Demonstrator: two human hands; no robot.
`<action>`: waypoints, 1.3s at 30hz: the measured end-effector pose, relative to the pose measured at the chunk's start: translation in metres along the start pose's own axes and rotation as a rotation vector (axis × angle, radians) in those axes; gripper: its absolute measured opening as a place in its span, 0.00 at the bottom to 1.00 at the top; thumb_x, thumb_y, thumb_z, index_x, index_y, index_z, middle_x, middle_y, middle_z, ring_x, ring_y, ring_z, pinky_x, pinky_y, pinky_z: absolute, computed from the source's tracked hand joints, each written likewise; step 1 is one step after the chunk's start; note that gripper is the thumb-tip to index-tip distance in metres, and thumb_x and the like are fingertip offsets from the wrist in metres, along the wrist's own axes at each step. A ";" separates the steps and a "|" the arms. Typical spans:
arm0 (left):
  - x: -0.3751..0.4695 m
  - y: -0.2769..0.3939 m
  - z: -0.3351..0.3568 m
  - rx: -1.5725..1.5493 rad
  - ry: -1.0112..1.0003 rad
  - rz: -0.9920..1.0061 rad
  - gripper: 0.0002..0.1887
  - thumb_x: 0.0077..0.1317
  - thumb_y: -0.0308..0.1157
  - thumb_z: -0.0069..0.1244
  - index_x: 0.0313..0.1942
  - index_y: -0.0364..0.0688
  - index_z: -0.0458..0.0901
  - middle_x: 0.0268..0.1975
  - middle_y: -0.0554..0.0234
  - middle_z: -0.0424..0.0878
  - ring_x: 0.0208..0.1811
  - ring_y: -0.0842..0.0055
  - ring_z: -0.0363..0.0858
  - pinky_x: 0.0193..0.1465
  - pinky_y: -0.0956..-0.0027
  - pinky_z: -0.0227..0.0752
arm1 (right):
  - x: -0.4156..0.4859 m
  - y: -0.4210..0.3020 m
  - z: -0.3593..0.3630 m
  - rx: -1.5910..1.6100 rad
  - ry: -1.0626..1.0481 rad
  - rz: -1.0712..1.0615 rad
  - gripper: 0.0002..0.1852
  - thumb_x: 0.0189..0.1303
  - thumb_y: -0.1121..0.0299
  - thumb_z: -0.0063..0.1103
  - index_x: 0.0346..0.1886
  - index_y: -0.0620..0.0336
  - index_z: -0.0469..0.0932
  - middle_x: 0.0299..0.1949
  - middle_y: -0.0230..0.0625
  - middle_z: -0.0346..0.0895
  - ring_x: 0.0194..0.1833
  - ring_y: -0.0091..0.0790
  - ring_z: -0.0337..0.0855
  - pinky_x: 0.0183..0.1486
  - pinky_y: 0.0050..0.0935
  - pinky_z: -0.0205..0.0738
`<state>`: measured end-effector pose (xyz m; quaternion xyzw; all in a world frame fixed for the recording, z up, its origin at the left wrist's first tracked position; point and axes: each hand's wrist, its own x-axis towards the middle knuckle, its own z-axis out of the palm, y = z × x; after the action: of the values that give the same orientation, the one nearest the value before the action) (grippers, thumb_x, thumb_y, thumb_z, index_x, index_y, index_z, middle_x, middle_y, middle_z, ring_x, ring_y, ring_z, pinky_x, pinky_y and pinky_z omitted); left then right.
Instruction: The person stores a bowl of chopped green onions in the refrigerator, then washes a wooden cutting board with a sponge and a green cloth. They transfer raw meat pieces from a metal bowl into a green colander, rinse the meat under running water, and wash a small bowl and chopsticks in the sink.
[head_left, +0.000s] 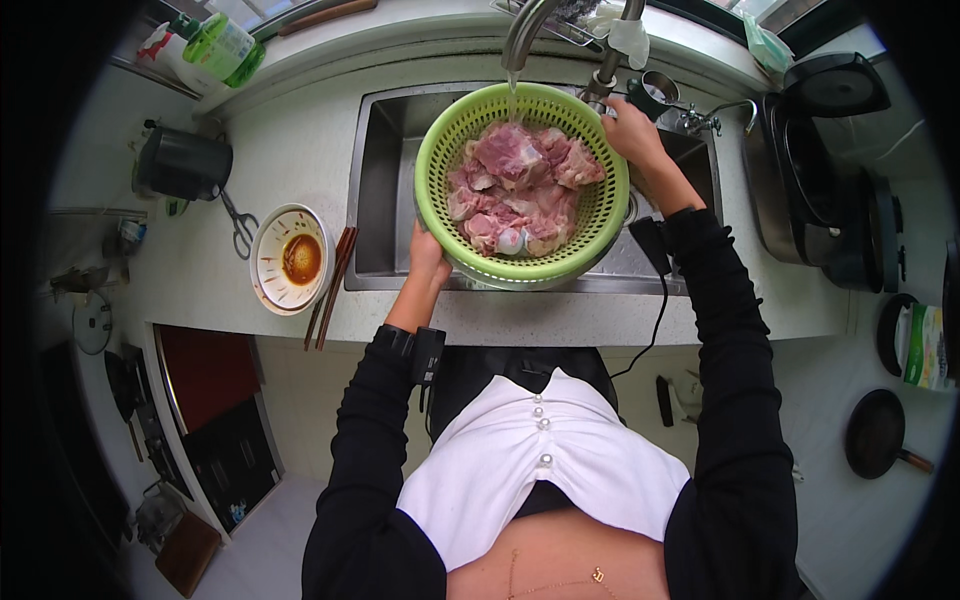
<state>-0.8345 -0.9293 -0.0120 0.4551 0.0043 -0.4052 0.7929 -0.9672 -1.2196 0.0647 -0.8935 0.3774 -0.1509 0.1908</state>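
Note:
A green plastic colander (429, 154) sits over the stainless steel sink (386, 165), with another shiny bowl (517, 283) partly visible beneath its near rim. Raw, bone-in meat pieces (517, 187) fill its middle. Water runs from the faucet spout (517, 49) onto the meat. My left hand (429, 259) holds the colander's left side low down, its fingers hidden under the rim. At the far right of the colander, my right hand (634, 131) is curled by the faucet base (598, 91); whether it grips a lever is hidden.
Left of the sink stand a white bowl with brown sauce (291, 259), wooden chopsticks (330, 289), scissors (241, 229) and a dark pot (187, 163). To the right are a small tap (697, 118) and an open-lidded cooker (787, 172). A black cord (660, 315) hangs from my right wrist.

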 end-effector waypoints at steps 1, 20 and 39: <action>0.000 0.000 0.000 0.000 0.013 0.001 0.15 0.58 0.21 0.38 0.47 0.37 0.62 0.43 0.54 0.72 0.41 0.69 0.75 0.43 0.66 0.73 | -0.004 0.007 0.003 -0.025 -0.084 0.072 0.19 0.53 0.59 0.41 0.42 0.60 0.72 0.40 0.49 0.73 0.42 0.51 0.72 0.47 0.40 0.64; -0.012 -0.013 -0.007 0.020 0.096 0.004 0.17 0.58 0.19 0.38 0.48 0.40 0.64 0.44 0.57 0.72 0.43 0.70 0.74 0.45 0.66 0.72 | -0.031 0.037 0.046 0.352 -0.020 0.227 0.21 0.61 0.53 0.38 0.37 0.63 0.72 0.31 0.45 0.74 0.36 0.42 0.75 0.39 0.32 0.65; -0.016 -0.009 -0.007 0.006 0.096 -0.032 0.15 0.58 0.19 0.40 0.46 0.40 0.66 0.41 0.58 0.74 0.40 0.70 0.76 0.42 0.67 0.74 | -0.045 0.040 0.048 0.430 0.015 0.215 0.20 0.61 0.55 0.39 0.34 0.66 0.71 0.27 0.42 0.73 0.30 0.35 0.73 0.35 0.31 0.65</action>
<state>-0.8481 -0.9165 -0.0166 0.4762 0.0483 -0.3957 0.7838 -1.0022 -1.2019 -0.0014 -0.7858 0.4308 -0.2135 0.3889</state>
